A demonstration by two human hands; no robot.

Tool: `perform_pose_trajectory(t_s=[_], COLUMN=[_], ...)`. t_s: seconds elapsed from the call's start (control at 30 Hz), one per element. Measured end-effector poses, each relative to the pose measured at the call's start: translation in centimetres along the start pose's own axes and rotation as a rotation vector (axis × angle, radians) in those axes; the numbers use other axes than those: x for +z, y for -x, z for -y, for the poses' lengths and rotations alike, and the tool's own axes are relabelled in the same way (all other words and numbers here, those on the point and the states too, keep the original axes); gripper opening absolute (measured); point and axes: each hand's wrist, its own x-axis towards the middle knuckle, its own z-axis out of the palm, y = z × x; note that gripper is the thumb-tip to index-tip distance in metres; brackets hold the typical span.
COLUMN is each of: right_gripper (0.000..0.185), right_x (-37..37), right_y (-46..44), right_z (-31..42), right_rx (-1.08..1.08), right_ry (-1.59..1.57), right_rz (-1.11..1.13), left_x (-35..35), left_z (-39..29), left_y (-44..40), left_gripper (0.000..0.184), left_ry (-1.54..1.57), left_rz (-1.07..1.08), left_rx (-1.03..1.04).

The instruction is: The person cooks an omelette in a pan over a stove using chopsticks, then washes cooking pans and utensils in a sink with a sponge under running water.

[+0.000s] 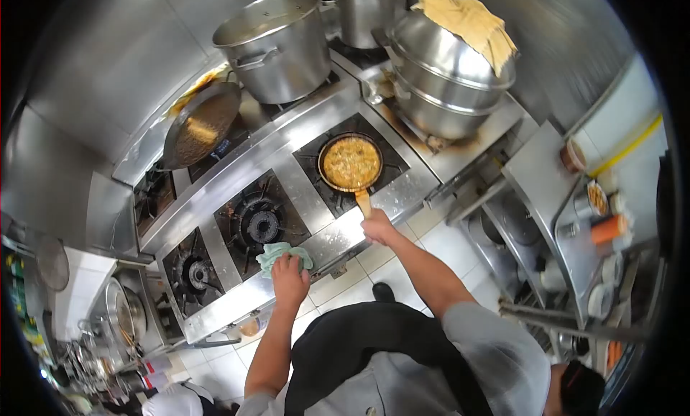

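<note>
My right hand [379, 227] is closed round the yellowish handle [364, 202] of a small frying pan [320, 173]. The pan sits on the right burner of the stove, and a golden-brown, lumpy food layer [351, 162] fills it. My left hand [290, 278] is on a crumpled pale green cloth [269, 256] at the stove's front edge, with its fingers bent over the cloth. Just beyond the cloth is the middle burner [263, 225], with no pan on it.
A large stockpot [287, 64], a second pot [365, 20] and a tilted dark wok [205, 128] stand behind. Back right is a domed steamer [449, 71] with a yellow cloth [471, 24]. Shelves [535, 157] stand right; a person in white [176, 401] is lower left.
</note>
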Motion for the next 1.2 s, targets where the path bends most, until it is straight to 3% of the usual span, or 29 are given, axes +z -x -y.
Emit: perform_pose_trajectory(t_s=[0.1, 0.2, 0.3, 0.37, 0.4, 0.57, 0.63, 0.73, 0.87, 0.93, 1.0, 1.07, 1.13, 1.2], right_gripper=[0.02, 0.022, 0.025, 0.02, 0.016, 0.014, 0.012, 0.014, 0.018, 0.03, 0.031, 0.033, 0.028, 0.035], right_x=[-5.7, -8.6, -10.1, -13.2, -13.5, -9.7, -9.7, -8.4, -7.4, -6.4, -3.8, -0.4, 4.5, 11.0], right_y=[1.0, 3.4, 1.4, 2.3, 4.4, 2.5, 1.8, -1.3, -1.1, -0.6, 1.8, 3.3, 3.1, 3.3], right_z=[-1.0, 3.0, 3.2, 3.7, 6.6, 6.2, 4.2, 1.7, 0.7, 0.2, 2.8, 4.5, 4.7, 3.8], right_rx=[-0.103, -0.021, -0.044, -0.229, -0.054, -0.164, -0.129, -0.113, -0.081, -0.595, -0.669, -0.756, 0.007, 0.168], right_ry=[0.133, 0.189, 0.432, 0.57, 0.45, 0.458, 0.342, 0.335, 0.471, 0.998, 0.92, 0.842, -0.014, -0.33], right_rz=[-0.014, 0.07, 0.039, 0.119, 0.083, 0.023, -0.004, -0.003, 0.012, -0.424, -0.419, -0.377, 0.288, 0.506], left_x=[0.3, 0.8, 1.6, 2.1, 2.4, 1.6, 0.8, -0.1, 1.9, 3.8, 3.5, 1.7, -1.8, -1.9], left_z=[-1.2, -2.0, -2.0, -1.3, -0.7, -0.6, -0.7, -0.3, 1.8, 4.4, 5.4, 6.0, 4.1, 2.3], left_y=[2.1, 4.8, 8.0, 9.4, 9.7, 10.4, 8.9, 5.3, 1.1, 0.0, -1.6, -2.7, -3.0, -2.8], left_gripper=[0.043, 0.035, 0.032, 0.03, 0.03, 0.029, 0.031, 0.041, 0.042, 0.039, 0.036, 0.036, 0.034, 0.037], left_ry=[0.095, 0.166, 0.254, 0.247, 0.254, 0.26, 0.243, 0.125, -0.037, 0.077, 0.103, 0.53, 0.922, 1.121], left_rz=[-0.02, -0.079, 0.067, 0.138, 0.126, 0.14, 0.042, -0.069, -0.169, -0.05, 0.146, 0.119, 0.123, 0.073], left_rx=[0.009, -0.051, -0.133, -0.119, -0.141, -0.222, -0.117, -0.132, -0.105, -0.077, -0.185, -0.204, -0.244, -0.149])
